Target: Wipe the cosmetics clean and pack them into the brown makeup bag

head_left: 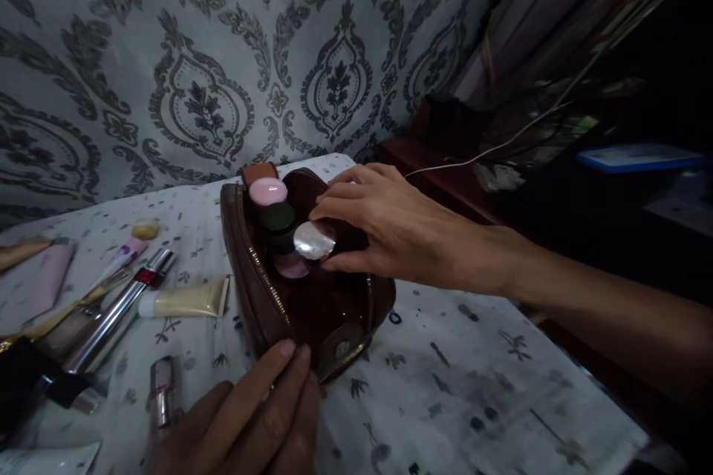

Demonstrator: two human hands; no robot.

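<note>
A brown zip pouch (241, 274) stands unzipped on the cloth, its mouth facing up. My left hand (261, 415) pinches its near rim between fingertips and thumb, partly cut off by the lower edge. Over the pouch's opening, my right hand (379, 215) curls its thumb and fingers about a shiny silver round compact (315, 240). Beside it in the pouch are a pink rounded lid (268, 193), a dark green lidded jar (278, 218) and a pinkish round item (292, 266), partly covered. The pouch's bottom is in shadow.
Left of the pouch lie a cream tube (186, 300), a silver cosmetic tube (119, 312), a small lipstick-like tube (163, 390), a pink item (50, 278) and a small yellow piece (145, 229). Patterned wallpaper rises behind. A white cable (490, 151) and a blue-edged device (640, 158) are right.
</note>
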